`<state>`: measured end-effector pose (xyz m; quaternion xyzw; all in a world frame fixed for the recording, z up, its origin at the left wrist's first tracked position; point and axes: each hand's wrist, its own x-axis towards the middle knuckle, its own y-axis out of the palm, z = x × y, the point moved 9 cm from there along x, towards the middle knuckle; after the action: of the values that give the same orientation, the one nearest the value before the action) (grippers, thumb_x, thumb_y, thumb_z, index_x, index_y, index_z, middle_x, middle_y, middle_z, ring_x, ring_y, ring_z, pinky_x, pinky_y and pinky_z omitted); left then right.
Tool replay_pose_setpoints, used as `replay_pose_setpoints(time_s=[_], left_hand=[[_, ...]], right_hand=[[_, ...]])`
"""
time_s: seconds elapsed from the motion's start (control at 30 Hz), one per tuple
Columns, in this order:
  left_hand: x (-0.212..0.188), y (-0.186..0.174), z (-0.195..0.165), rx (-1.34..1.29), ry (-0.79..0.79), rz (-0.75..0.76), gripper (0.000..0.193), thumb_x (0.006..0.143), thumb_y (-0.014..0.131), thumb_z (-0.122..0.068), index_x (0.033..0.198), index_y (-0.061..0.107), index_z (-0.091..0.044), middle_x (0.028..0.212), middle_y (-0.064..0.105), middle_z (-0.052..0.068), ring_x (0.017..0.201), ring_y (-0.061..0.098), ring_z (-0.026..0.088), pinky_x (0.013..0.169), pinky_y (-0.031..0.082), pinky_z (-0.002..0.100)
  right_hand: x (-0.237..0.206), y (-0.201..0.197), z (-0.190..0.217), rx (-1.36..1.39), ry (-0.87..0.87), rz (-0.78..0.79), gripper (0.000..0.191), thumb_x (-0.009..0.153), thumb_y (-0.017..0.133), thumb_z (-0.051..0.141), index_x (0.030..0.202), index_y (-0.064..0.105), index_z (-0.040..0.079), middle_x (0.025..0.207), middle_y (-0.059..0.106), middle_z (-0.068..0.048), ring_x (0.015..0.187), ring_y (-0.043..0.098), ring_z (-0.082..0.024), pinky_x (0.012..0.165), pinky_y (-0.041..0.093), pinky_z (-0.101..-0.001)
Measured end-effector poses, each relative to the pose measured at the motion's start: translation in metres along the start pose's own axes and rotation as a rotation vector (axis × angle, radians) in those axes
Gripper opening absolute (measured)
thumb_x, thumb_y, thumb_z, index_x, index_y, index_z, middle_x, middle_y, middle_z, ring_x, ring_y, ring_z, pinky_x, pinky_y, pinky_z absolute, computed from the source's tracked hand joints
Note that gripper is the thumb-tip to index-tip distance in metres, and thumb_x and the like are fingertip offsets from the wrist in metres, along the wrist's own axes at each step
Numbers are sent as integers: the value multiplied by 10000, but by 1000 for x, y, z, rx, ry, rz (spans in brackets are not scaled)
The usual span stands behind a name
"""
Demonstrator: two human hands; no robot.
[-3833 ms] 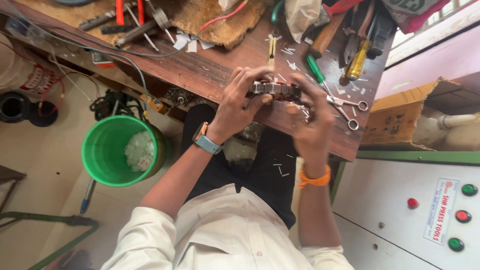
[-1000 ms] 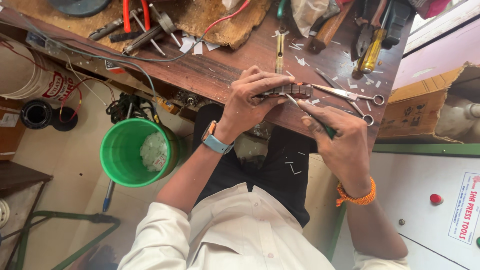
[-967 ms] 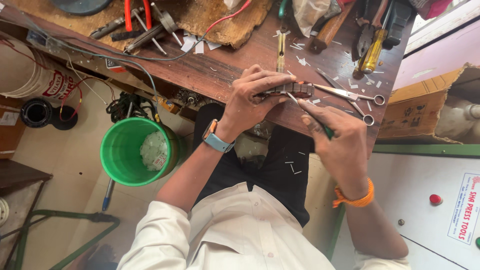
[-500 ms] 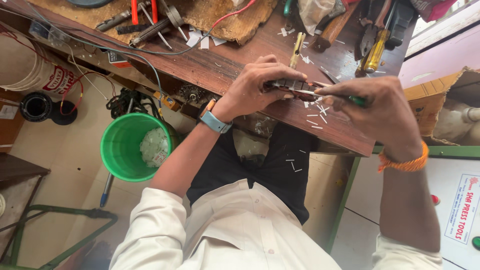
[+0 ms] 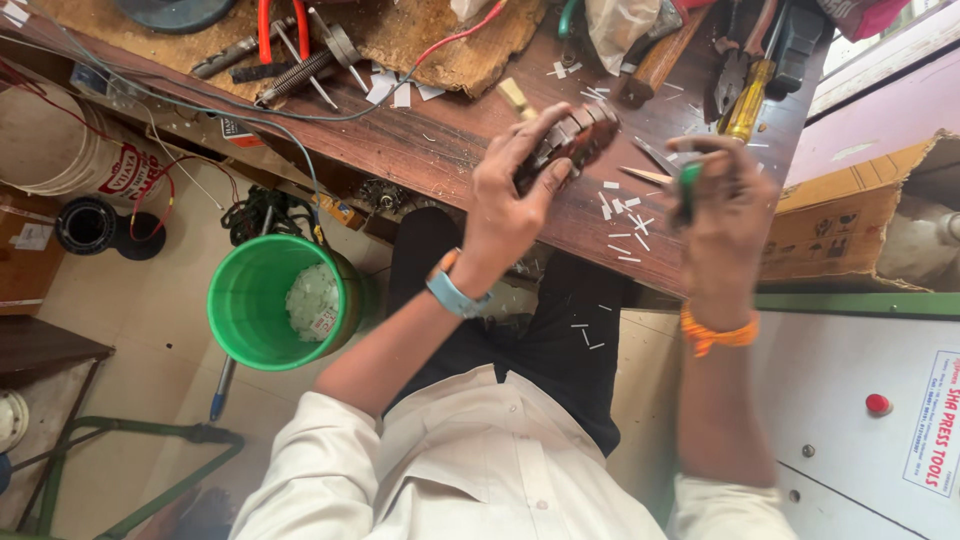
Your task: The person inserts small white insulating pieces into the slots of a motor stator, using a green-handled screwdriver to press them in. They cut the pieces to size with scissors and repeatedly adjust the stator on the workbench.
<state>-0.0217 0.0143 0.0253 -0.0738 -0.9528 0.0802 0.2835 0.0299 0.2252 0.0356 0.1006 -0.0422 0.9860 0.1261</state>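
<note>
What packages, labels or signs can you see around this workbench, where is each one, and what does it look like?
Cardboard box: right of the bench, brown, open, torn flaps.
White bucket: under the bench's left end, round, with a red printed label.
Sign: on the white cabinet, lower right, white rectangle with red lettering.
Small sticker: inside the green bucket, white, too small to make out.
</note>
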Motion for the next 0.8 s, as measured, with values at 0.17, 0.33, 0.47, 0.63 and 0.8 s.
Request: replay_pose_setpoints(time_s=[0.17,0.33,0.47,0.63,0.8], left_hand=[[-12,15,4,-200,-263,121,700,949,692,-148,1588,405,-164,1584,455,50,1291,639,239,1082,575,379],[9,-3,-8,331,66,121,922,744,941,-375,1512,464,-196,1556,468,35,1345,503,254,1144,441,443],[23,-11,12,176,135,197,837,747,928,-407,1397,435,-223,1611,413,82,1430,447,326,1212,415,485],[19,-14,24,16,117,180,1074,733,927,-494,1437,116,-460,1659,356,25,1477,456,262,1262,477,443],[18,-16,34,-114,3,144,1335,650,922,-502,1655,68,-293,1685,295,110,1540,406,327,1294,424,468]], right_hand=[[4,44,-9,-81,-24,76,529,1062,575,532,1335,636,84,761,512,101,644,457,10,538,323,-180],[12,55,-14,-211,-51,91,430,1059,640,401,1344,644,78,811,557,73,698,472,-17,589,356,-213],[10,71,-10,-272,-252,98,374,1040,684,280,1336,612,63,1007,614,28,897,561,-46,786,472,-238],[14,88,-30,-178,-152,146,312,1107,604,263,1355,663,83,973,623,8,860,547,-60,753,461,-254],[13,87,-30,-215,-205,99,374,1169,494,334,1391,641,71,986,606,11,869,560,-84,784,467,-263]])
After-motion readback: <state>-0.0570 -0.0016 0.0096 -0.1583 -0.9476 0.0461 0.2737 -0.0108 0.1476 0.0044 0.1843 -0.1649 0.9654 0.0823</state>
